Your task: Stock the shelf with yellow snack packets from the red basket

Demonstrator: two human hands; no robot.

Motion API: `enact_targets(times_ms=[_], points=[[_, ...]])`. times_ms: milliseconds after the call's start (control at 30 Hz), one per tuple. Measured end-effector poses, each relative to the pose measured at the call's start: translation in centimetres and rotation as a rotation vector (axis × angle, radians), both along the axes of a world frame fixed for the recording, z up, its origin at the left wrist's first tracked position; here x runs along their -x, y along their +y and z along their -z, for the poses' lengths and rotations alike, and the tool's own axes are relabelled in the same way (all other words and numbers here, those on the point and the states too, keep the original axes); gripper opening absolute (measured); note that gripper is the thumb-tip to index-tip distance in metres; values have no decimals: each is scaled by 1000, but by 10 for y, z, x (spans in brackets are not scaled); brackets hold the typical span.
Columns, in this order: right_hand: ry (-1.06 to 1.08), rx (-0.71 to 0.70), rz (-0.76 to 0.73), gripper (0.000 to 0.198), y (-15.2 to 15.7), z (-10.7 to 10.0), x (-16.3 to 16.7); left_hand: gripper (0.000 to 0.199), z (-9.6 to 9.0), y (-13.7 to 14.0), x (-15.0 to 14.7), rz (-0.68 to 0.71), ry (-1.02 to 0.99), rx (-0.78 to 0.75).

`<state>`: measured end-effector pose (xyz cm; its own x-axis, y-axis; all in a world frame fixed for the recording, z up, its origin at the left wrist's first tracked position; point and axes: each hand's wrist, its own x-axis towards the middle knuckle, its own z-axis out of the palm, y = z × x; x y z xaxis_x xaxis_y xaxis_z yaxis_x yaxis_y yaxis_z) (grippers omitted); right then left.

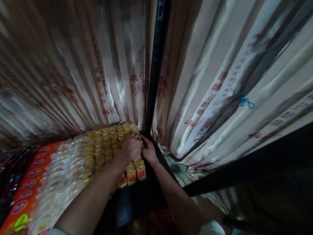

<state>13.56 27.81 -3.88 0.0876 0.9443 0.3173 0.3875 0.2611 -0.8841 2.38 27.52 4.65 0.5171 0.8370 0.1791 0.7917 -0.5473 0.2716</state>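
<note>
Rows of small yellow-wrapped packets (131, 174), some with red labels, stand close together on a dark shelf (142, 198). My left hand (131, 146) reaches over the right-hand rows, its fingers curled down on the packet tops. Just beside it, my right hand (149, 150) is at the right edge of the rows, fingers bent inward against the end packets. Both hands look closed. Whatever lies between their fingers is hidden in the dim light.
Clear-wrapped white packets (64, 170) lie left of the yellow ones, then an orange printed pack (31, 181) and dark shiny packs (6, 194). A black perforated post (156, 62) rises at the shelf's back corner. Pleated printed sheeting (210, 71) hangs behind, with a blue tie (246, 102).
</note>
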Motion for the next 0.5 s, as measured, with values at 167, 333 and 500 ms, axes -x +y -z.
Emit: enact_targets(times_ms=[167, 333, 500], points=[[120, 102, 38, 47, -1, 0, -1, 21, -3, -3, 0, 6, -33, -20], [149, 155, 151, 42, -17, -9, -9, 25, -17, -24, -6, 5, -25, -50], [304, 96, 218, 38, -65, -20, -14, 34, -28, -92, -19, 35, -187, -53]])
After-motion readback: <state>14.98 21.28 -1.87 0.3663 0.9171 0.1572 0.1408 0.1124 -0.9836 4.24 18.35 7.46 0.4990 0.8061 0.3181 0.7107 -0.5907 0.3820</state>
